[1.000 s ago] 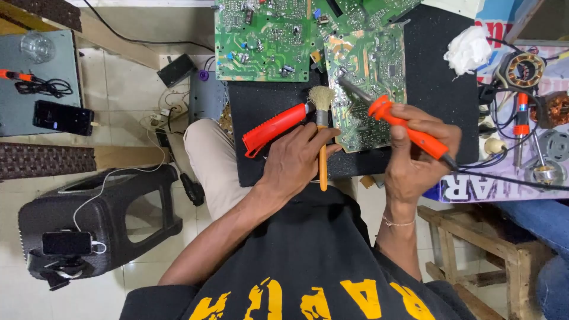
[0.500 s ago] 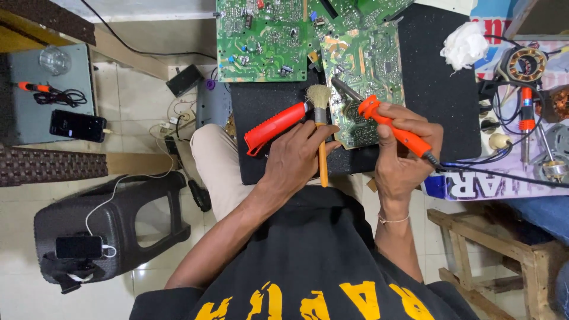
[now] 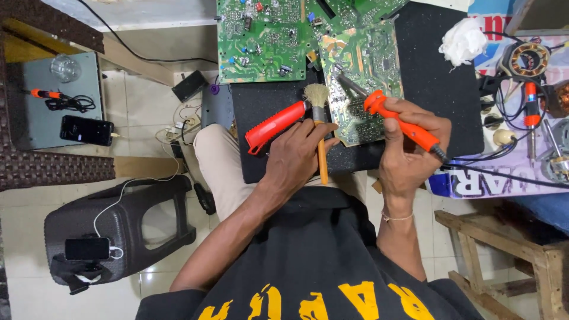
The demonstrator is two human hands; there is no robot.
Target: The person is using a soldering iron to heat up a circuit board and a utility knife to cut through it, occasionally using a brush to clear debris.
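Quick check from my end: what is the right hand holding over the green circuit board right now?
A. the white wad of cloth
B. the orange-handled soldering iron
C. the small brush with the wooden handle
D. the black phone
B: the right hand grips the orange-handled soldering iron, tip down on the green circuit board; the brush is in the left hand.

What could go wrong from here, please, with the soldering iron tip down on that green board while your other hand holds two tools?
1. The left hand holds both a brush and a red-handled tool; the bristles sit close to the tip of the soldering iron and might scorch.
2. The circuit board lies loose on the black mat, so it may slide under pressure.
3. The iron's cable trails over the cluttered bench and could snag, tugging the right hand.
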